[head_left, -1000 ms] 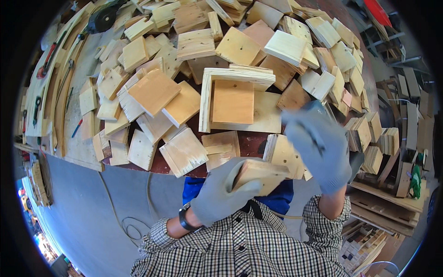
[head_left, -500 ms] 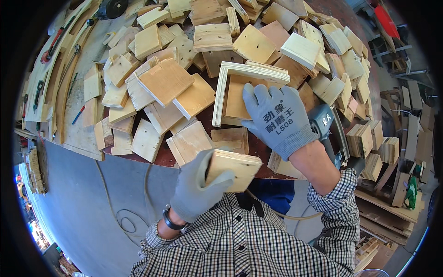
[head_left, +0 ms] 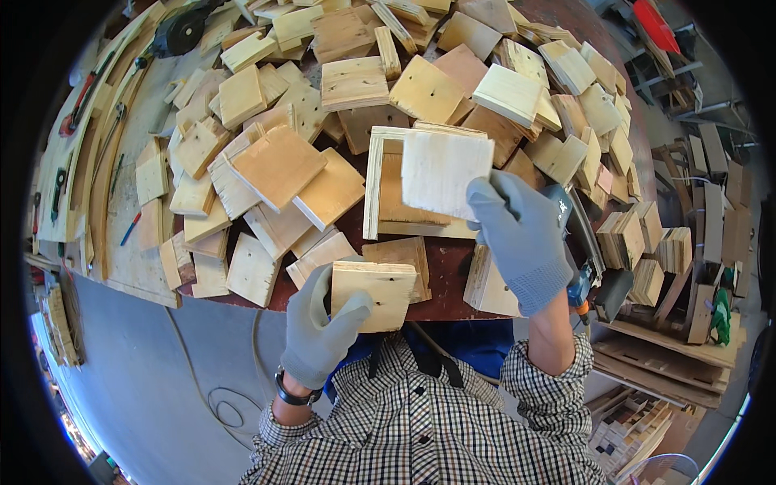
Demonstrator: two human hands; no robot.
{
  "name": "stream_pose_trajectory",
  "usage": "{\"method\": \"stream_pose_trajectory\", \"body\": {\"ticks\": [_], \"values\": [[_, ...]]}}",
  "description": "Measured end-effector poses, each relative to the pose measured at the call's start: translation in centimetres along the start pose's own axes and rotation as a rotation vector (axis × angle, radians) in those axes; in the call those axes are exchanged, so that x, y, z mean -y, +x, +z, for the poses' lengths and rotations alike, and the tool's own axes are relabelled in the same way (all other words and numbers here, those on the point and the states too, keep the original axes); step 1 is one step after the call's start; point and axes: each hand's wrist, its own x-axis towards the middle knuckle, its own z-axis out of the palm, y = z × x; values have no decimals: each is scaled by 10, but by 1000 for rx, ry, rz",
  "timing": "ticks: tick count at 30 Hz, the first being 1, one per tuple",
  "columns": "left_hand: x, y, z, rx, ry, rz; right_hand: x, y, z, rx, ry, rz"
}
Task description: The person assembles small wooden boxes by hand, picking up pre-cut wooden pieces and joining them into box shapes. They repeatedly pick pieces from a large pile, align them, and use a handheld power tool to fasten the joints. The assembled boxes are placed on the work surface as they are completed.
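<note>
White square (head_left: pixel 443 171) up high, thick block (head_left: pixel 373 297) down low

The right hand (head_left: pixel 520 234), in a gray glove, pinches the white square by its low right corner. The square sticks out up and to the left of the fingers. Its sides look about the same, so I can't pick out a long way. Its flat face points up at us.

The square is in front of a wood corner (head_left: pixel 373 190), shaped like an L, and hides part of it. I can't tell if the two touch. The right hand is the one nearer to this wood corner.

The left hand (head_left: pixel 322 323), gloved too, is wrapped round the thick block. Its thumb lies across the front, and the block sticks out to the right of the palm. The block looks a bit longer from side to side. It is close to the person's shirt (head_left: pixel 416 428), by the near edge of the red table (head_left: pixel 447 271).

So the white square is up and to the right of the thick block, with a gap between them. A big pile of wood (head_left: pixel 279 166) is on the table past both hands. A blue tool (head_left: pixel 579 291) is just right of the right wrist.
</note>
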Motion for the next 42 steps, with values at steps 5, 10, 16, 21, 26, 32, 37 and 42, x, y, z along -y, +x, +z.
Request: {"method": "stream_pose_trajectory", "body": {"ticks": [5, 10, 16, 21, 26, 32, 37, 42], "values": [[-4, 0, -2, 51, 7, -5, -5, 6, 1, 223, 5, 164], [0, 3, 0, 51, 48, 51, -7, 9, 14, 84, -518, -82], [7, 2, 3, 27, 26, 79, -12, 13, -9, 188, -669, -173], [2, 2, 5, 37, 53, 65, -1, -1, -1, 301, -885, -262], [1, 2, 5, 53, 32, 31, -13, 2, 25, 188, -931, -324], [1, 1, 5, 43, 63, 49, -27, 5, 30, 66, -778, -350], [-2, 2, 7, 42, 71, 35, -17, 4, 34, 89, -893, -326], [-4, 1, 8, 36, 83, 27, -22, 4, 35, 69, -1030, -430]]}}
